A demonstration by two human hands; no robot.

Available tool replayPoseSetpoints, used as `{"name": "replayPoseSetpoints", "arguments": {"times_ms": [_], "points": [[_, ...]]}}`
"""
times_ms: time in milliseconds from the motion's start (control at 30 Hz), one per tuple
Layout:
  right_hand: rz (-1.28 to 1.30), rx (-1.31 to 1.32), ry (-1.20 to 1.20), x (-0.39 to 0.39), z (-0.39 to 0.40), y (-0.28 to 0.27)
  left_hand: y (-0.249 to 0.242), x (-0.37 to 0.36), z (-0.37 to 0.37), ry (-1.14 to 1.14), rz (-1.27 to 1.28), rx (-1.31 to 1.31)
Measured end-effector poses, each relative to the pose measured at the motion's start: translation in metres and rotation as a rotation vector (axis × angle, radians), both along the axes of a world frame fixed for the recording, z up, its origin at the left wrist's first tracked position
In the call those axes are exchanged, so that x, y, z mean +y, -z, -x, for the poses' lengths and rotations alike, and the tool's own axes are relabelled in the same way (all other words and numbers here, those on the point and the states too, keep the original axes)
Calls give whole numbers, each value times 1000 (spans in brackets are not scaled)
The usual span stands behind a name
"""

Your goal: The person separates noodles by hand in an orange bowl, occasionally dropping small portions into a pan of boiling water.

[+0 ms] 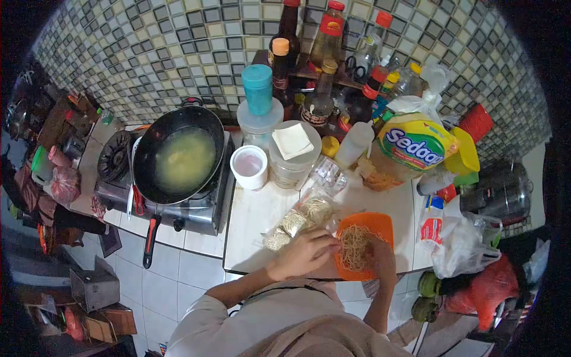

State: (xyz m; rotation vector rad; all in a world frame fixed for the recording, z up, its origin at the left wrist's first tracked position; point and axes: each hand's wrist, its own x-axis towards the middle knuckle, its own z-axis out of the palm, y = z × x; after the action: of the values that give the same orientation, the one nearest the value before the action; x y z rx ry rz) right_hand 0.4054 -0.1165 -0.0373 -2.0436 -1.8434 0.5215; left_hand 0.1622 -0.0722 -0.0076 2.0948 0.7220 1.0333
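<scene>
An orange plastic bowl [386, 223] filled with noodles [355, 247] stands at the counter's front edge. My right hand [382, 257] reaches over its right side, fingers curled into the noodles and partly hidden by them. At the bowl's left rim is my left hand [309, 251], its fingers drawn together in a pinch; whatever they hold is too small to make out. Just behind that hand lies a clear plastic pack [293, 222] with several round dry noodle cakes.
A black pan [143, 156] with yellowish liquid sits on the gas stove [196, 217] at left. A white cup [248, 169], a lidded container [289, 169], several sauce bottles [327, 35] and a Sedaap bag [413, 143] line the wall. Plastic bags [461, 253] lie at right.
</scene>
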Motion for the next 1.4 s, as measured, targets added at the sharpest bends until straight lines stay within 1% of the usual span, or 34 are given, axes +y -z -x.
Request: {"name": "replayPoseSetpoints", "arguments": {"times_ms": [67, 100, 167, 200, 267, 300, 367, 400, 467, 500, 567, 600, 667, 700, 767, 900, 1000, 1067, 1100, 1167, 1200, 1233, 1267, 1300, 1333, 1400], "points": [[-39, -132, -108, 2, 9, -18, 5, -2, 2, -55, 10, -22], [-38, -131, -111, 3, 9, -23, 6, -3, 2, -58, 12, -21], [-42, 61, -90, 8, 8, -35, 8, -4, 2, -38, 62, -28], [-42, 60, -90, 10, 9, -45, 7, -6, 3, -39, 62, -30], [33, 213, 105, 13, 15, -64, 4, -9, 5, 20, 211, 62], [34, 212, 107, 13, 14, -64, 2, -10, 5, 22, 213, 62], [-242, 309, 108, 12, 11, -61, 0, -10, 4, 68, 187, 20], [-242, 309, 106, 11, 10, -59, 1, -10, 4, 66, 187, 20], [-313, 456, 191, 8, 8, -56, 2, -10, 0, 42, 97, -44], [-313, 456, 190, 7, 9, -58, 2, -11, -2, 41, 98, -44], [-394, 557, 166, 4, 17, -64, 2, -11, -6, 101, 233, -29], [-395, 557, 168, 2, 21, -64, 0, -12, -11, 103, 233, -28], [-339, 656, 129, -1, 29, -64, -5, -17, -22, 90, 510, -193], [-341, 655, 131, -1, 35, -66, -1, -18, -26, 92, 509, -193], [-303, 636, 74, 2, 48, -71, 8, -21, -32, 194, 634, -283], [-343, 642, 74, 1, 51, -59, 0, -19, -26, 263, 642, -267], [-407, 647, 60, 3, 50, -61, 0, -16, -16, 209, 605, -202], [-406, 677, 110, 4, 44, -58, 5, -9, -10, 265, 515, -178], [-406, 677, 113, 4, 42, -53, 5, -6, -5, 267, 516, -177], [-447, 661, 177, 5, 39, -45, 4, -1, 4, 333, 599, -158], [-449, 659, 185, 6, 40, -45, 3, -1, 6, 319, 748, -186], [-457, 709, 202, 7, 44, -46, 1, 0, 8, 329, 749, -184], [-466, 758, 220, 9, 48, -47, 1, 1, 10, 307, 813, -281], [-472, 754, 229, 10, 52, -49, -1, 3, 12, 284, 876, -378], [-450, 779, 223, 12, 57, -51, -9, 5, 17, 272, 1013, -382], [-433, 807, 223, 12, 57, -44, -10, 9, 23, 313, 1061, -405]]}}
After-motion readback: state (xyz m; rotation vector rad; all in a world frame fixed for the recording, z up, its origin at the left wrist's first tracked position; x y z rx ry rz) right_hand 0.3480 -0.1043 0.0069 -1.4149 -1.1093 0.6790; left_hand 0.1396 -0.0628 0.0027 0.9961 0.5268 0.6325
